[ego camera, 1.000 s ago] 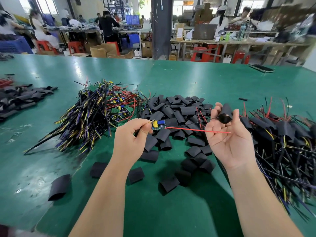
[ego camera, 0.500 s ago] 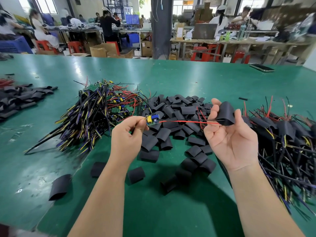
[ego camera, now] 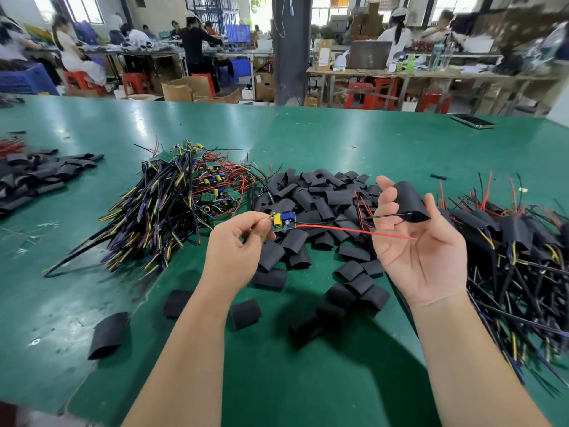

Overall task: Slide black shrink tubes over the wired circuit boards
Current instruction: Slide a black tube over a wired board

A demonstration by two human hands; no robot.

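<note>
My left hand (ego camera: 235,246) pinches a small circuit board (ego camera: 282,221) with yellow and blue parts. Its red wire (ego camera: 354,231) and a black wire run right across my right palm. My right hand (ego camera: 415,241), palm up, holds a black shrink tube (ego camera: 408,201) between thumb and fingers. The black wire's tip reaches the tube's mouth; the red wire passes below it. A heap of loose black tubes (ego camera: 323,198) lies behind both hands.
A pile of bare wired boards (ego camera: 172,204) lies to the left on the green table (ego camera: 308,380). Boards with tubes on them (ego camera: 517,241) are heaped at the right. More tubes (ego camera: 34,177) lie far left; single tubes (ego camera: 107,334) are scattered near me.
The right hand has lifted the tube slightly and tilted it. The red wire, earlier level with the tube's mouth, now sits lower across the palm. The left hand shifted a little right.
</note>
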